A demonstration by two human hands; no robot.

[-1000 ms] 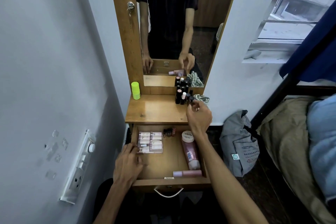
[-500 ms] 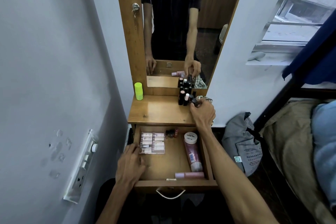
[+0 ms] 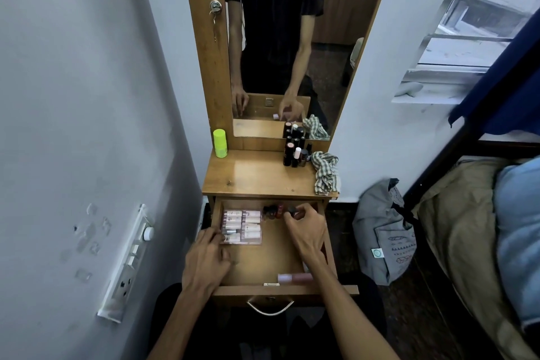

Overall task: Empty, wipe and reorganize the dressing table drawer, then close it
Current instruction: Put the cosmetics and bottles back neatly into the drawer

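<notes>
The wooden drawer (image 3: 287, 290) of the dressing table stands pulled out. Inside, a clear box of pink-white tubes (image 3: 242, 226) lies at the left, small dark bottles (image 3: 273, 211) stand at the back, and a pink tube (image 3: 295, 278) lies along the front. My right hand (image 3: 306, 231) is inside the drawer at the back right, its fingers pinching a small dark bottle (image 3: 292, 210). My left hand (image 3: 206, 261) rests on the drawer's left edge, fingertips touching the clear box. A cluster of lipsticks and small bottles (image 3: 295, 153) stands on the tabletop (image 3: 257, 175) beside a checked cloth (image 3: 325, 171).
A lime-green cylinder (image 3: 220, 143) stands at the tabletop's back left below the mirror (image 3: 292, 38). A grey bag (image 3: 385, 231) sits on the floor right of the table, with a bed (image 3: 482, 228) beyond. A switchboard (image 3: 128, 260) is on the left wall.
My right hand has come down from the bottle cluster on the tabletop into the back of the drawer. The checked cloth is now uncovered. My left hand has stayed at the drawer's left edge.
</notes>
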